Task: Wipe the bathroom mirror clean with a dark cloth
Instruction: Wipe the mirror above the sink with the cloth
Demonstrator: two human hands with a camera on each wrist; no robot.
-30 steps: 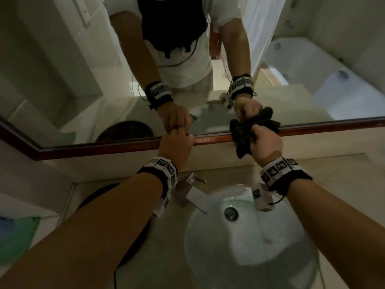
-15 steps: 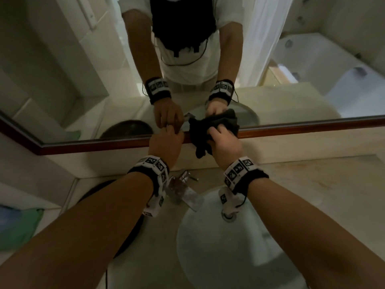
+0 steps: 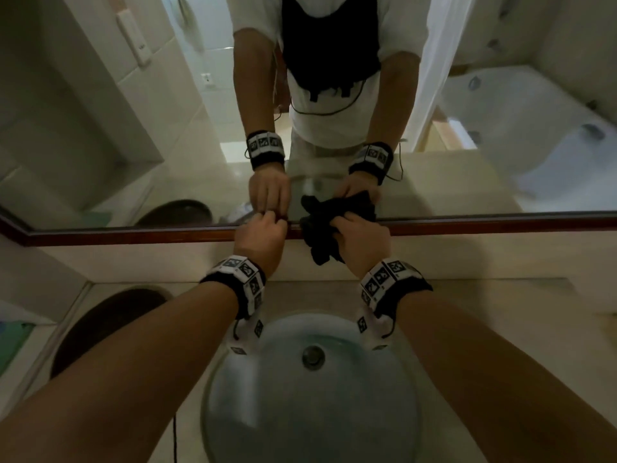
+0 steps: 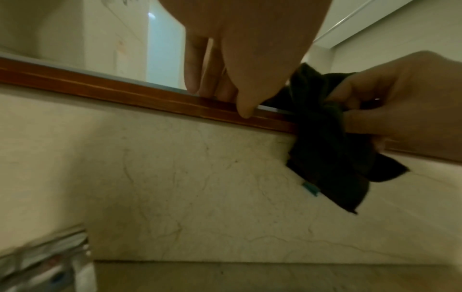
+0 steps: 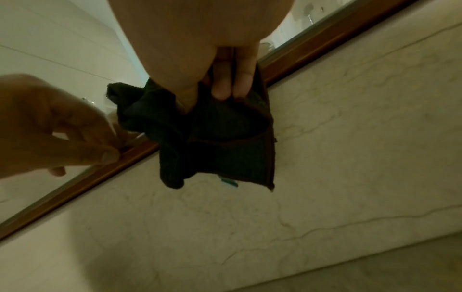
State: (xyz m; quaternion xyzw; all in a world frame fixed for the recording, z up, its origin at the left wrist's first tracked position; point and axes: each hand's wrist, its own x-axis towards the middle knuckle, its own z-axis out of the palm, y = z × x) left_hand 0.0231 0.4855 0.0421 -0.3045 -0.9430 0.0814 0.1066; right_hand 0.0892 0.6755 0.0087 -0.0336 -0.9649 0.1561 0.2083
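The mirror [image 3: 100,128] fills the wall above a brown wooden frame [image 3: 133,234]. My right hand [image 3: 362,237] grips a bunched dark cloth [image 3: 319,235] and holds it against the glass and frame at the mirror's bottom edge; part of the cloth [image 5: 220,138] hangs below the frame over the marble wall. My left hand [image 3: 262,235] is just left of it, its fingers curled with the tips [image 4: 245,110] resting on the frame [image 4: 100,89], holding nothing. In the left wrist view, the cloth [image 4: 322,142] shows a small teal tag.
A round white sink [image 3: 310,412] lies directly under my forearms in a beige counter [image 3: 500,302]. A dark oval object [image 3: 103,325] sits at the counter's left, with something green [image 3: 13,339] beyond it. The mirror reflects a bathtub at the right.
My right hand slid the cloth leftward along the mirror's bottom edge until it came close beside my left hand. The left hand stayed on the frame.
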